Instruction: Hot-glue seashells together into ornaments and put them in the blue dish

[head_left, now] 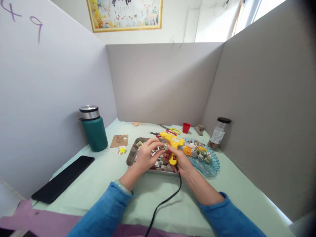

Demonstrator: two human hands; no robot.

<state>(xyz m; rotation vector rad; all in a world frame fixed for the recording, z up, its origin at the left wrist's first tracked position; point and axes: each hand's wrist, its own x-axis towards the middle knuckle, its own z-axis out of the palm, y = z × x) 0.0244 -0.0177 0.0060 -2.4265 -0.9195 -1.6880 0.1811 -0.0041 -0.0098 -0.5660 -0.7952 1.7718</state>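
My right hand (182,160) is wrapped round the handle of a yellow hot glue gun (175,141), whose nozzle points up and to the left. A black cord (161,201) runs from the handle's base toward the front edge. Pinched in the fingers of my left hand (148,153) is a small greenish-white shell (165,147), close to the right hand's fingertips. Both hands are above a metal tray (130,158) of small shells and stones, and they cover part of it. To the right, a blue glass plate (212,168) bears several patterned shells and orange pieces.
A green bottle (95,133) and a black flat case (63,179) are at left, near a brown card (119,141) and a flower-shaped piece (121,150). Behind the tray lie scissors (174,131) and a red cup (186,127). A jar (219,133) leans at right. Grey panels (163,82) enclose the table.
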